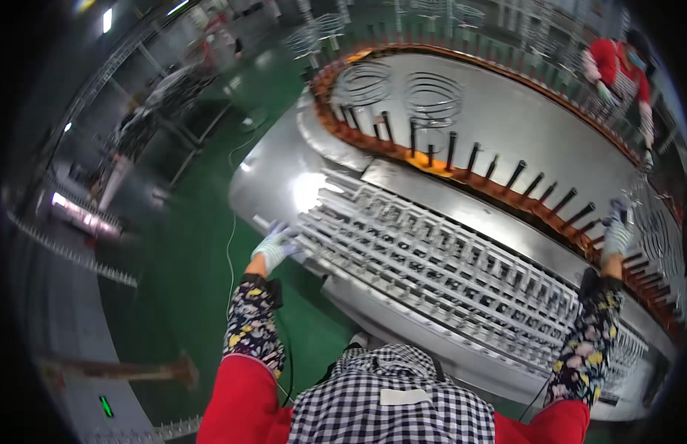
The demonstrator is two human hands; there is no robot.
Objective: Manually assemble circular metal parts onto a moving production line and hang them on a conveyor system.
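Observation:
My left hand (277,246), in a pale knit glove, is at the left end of a long rack of silvery metal rails (432,277). Its fingers look spread at the end of the front rail; firm contact is not clear. Far to the right, my right hand (616,235), also gloved, reaches over the brown-orange track (499,194) among its black upright posts (516,174). Its fingers point away from me and are blurred, so I cannot make out a grip. Small repeated metal parts line the rails in rows.
Round wire frames (434,98) stand on the steel table (506,103) inside the looping track. A co-worker (617,78) in red sleeves and a checked apron works at the far right. Green floor (188,244) lies to the left, with a thin cable across it.

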